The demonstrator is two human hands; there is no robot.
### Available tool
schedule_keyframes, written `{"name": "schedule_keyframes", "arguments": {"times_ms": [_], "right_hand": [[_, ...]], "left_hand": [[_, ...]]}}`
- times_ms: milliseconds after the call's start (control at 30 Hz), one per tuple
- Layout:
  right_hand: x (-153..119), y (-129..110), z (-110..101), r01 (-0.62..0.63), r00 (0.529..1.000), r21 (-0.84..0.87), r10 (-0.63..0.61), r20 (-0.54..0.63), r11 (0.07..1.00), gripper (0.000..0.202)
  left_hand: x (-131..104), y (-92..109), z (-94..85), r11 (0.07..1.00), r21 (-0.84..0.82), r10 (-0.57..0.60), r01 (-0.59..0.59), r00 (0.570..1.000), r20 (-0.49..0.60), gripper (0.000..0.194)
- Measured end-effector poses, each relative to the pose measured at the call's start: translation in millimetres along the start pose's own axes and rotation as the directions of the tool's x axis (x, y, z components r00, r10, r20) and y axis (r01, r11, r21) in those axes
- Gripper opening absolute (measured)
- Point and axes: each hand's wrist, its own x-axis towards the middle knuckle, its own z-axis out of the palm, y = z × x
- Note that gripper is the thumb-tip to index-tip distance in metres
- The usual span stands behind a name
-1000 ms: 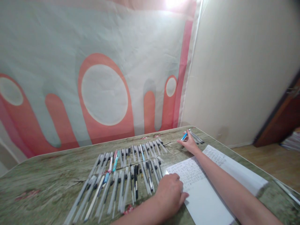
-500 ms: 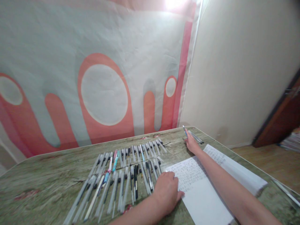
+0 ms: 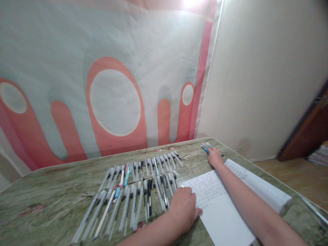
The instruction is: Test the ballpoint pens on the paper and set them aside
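1. Head view: two hands, one blue pen (image 3: pixel 206 150) at the table's (image 3: pixel 64 184) far right corner.
2. Right hand (image 3: pixel 215 158) half covers it; whether fingers grip it, I cannot tell.
3. Left hand (image 3: pixel 182 206), at the paper's (image 3: pixel 222 212) edge: fingertips hidden, grasp unclear.
4. Two pen rows (image 3: pixel 149 200), too overlapped to count.

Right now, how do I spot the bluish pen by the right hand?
On the table, go to the far right corner. At the right hand, find the pen showing bright blue; the other pens there show no blue.
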Motion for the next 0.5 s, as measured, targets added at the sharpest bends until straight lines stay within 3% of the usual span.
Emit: {"name": "schedule_keyframes", "arguments": {"times_ms": [500], "right_hand": [[-2,-13,-21,-0.064,0.998,-0.129,0.064,0.002,0.990,0.026]], "left_hand": [[1,1,0.5,1.000,0.004,-0.002,0.002,1.000,0.003,0.038]]}}
